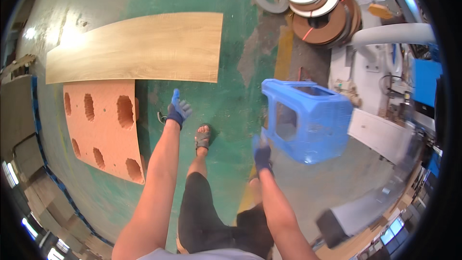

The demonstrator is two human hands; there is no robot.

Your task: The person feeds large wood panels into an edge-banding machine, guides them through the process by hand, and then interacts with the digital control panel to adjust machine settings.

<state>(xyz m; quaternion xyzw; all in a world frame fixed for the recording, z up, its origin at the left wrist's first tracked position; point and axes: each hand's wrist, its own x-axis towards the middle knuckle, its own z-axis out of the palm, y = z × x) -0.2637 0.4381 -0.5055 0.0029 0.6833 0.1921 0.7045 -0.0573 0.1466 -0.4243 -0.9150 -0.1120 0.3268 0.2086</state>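
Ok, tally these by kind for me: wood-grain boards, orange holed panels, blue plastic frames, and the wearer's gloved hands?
Wood-grain board: 1
Orange holed panel: 1
Blue plastic frame: 1
Gloved hands, left hand and right hand: 2
Total: 5

A long, pale wood-grain board point(139, 45) with a straight right end lies broad face up, its lower edge overlapping the top of a salmon-orange slab point(107, 132) that shows five or more scalloped holes in two rows. Well apart on the right, a hollow, boxy blue plastic frame point(322, 123) with large openings in its faces stands on the floor point(231, 101), slightly blurred.
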